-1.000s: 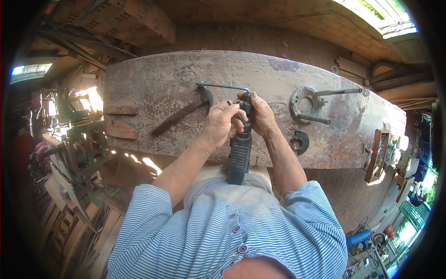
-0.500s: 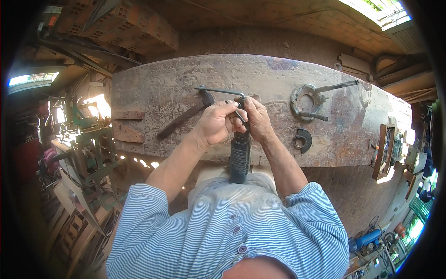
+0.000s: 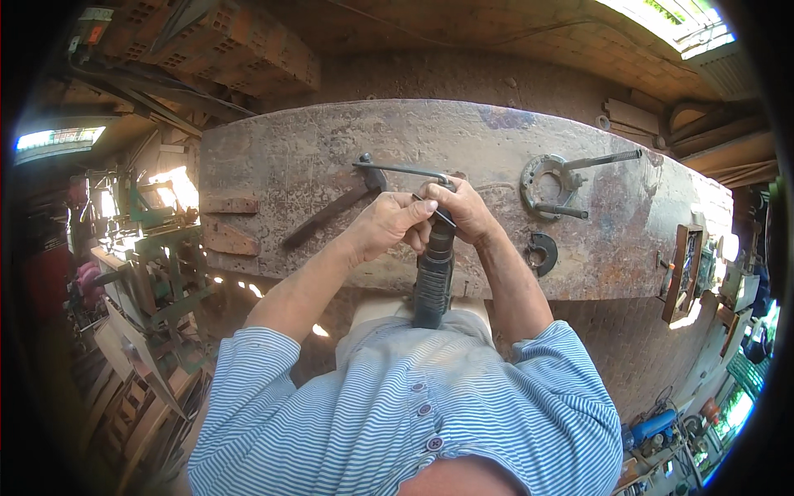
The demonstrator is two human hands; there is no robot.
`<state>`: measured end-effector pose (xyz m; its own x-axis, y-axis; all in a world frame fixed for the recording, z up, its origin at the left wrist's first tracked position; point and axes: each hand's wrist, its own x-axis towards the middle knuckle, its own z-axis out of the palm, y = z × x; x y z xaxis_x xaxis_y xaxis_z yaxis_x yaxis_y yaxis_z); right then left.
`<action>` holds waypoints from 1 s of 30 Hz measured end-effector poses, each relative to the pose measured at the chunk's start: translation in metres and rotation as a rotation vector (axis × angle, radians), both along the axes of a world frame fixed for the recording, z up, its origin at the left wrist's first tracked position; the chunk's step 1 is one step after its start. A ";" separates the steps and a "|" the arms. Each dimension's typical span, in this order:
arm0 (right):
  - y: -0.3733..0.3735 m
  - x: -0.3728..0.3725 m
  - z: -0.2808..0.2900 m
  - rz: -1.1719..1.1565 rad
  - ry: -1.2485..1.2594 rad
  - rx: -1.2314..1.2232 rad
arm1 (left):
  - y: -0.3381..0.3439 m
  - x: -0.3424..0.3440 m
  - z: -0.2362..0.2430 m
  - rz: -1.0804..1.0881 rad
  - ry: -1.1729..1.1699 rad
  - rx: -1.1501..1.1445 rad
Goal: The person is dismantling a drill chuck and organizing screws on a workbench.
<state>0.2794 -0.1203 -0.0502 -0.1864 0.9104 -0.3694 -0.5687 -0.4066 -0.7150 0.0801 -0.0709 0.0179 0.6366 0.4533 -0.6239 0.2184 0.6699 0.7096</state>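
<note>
In front of my belly a dark power tool with a ribbed body (image 3: 432,281) stands tilted, its upper end under my hands. My left hand (image 3: 387,223) is closed, thumb and fingers pinching a thin metal rod (image 3: 445,217) beside that end. My right hand (image 3: 470,211) is closed around the near end of a long bent metal bar (image 3: 401,170), close against the tool's top; its fingers partly hide the grip. The bar's far end reaches left, over the head of a hammer (image 3: 331,215) lying on the workbench (image 3: 281,149).
Right of my hands lies a round metal base with two posts (image 3: 529,186), with a black half-ring piece (image 3: 543,253) nearer me. Two wooden wedges (image 3: 229,236) rest at the bench's left end. A wooden tray (image 3: 684,273) hangs at its right edge.
Both hands and the tool have shifted slightly right. The bar's near end has come right and a little nearer me, and my right-hand fingers have curled further over it.
</note>
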 end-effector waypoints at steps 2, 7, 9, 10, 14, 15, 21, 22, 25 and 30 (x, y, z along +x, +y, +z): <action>0.001 0.008 -0.002 0.115 0.000 -0.037 | 0.003 -0.018 -0.010 -0.028 0.094 0.097; 0.004 0.011 0.010 0.090 0.027 -0.093 | 0.012 -0.097 -0.131 -0.238 0.982 1.291; 0.005 0.008 0.011 0.086 0.042 -0.086 | 0.020 -0.109 -0.158 -0.321 1.005 1.446; 0.004 0.007 0.010 0.086 0.056 -0.076 | 0.025 -0.111 -0.163 -0.327 0.996 1.444; 0.003 0.009 0.007 0.072 0.051 -0.085 | 0.030 -0.108 -0.154 -0.316 0.918 1.326; 0.002 0.010 0.008 0.053 0.040 -0.100 | 0.028 -0.107 -0.135 -0.272 0.869 1.109; -0.001 0.010 0.000 0.037 0.015 -0.114 | 0.001 -0.086 0.056 0.058 0.447 0.184; 0.000 0.009 -0.002 0.046 0.007 -0.109 | 0.004 -0.081 0.082 0.016 0.402 0.249; 0.002 0.006 0.006 0.053 -0.039 -0.109 | 0.028 -0.064 0.141 -0.177 0.330 0.450; 0.000 0.004 0.006 0.068 -0.073 -0.098 | 0.030 -0.015 0.178 0.001 0.186 0.719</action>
